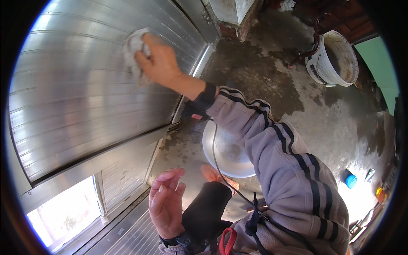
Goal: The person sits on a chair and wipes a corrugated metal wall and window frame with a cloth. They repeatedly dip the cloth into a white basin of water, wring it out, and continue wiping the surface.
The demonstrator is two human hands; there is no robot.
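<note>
My right hand (pixel 162 62) grips a wadded pale grey cloth (pixel 130 52) and presses it against a ribbed, shiny metal door (pixel 70 83). The hand and cloth look slightly blurred. Lower in the view, my left hand (pixel 165 204) is raised with its fingers loosely bent and holds nothing. It is near the lower part of the door, apart from it. A wide metal basin (pixel 228 153) sits on the floor below my right forearm, which hides part of it.
Wet patches darken the concrete floor (pixel 255 70). A dirty white bucket (pixel 314 68) stands at the upper right beside a dark red curved bar (pixel 315 41). A bright window opening (pixel 67 215) is at lower left. A black cable (pixel 216 159) hangs in front of the basin. A blue round object (pixel 351 181) lies at right.
</note>
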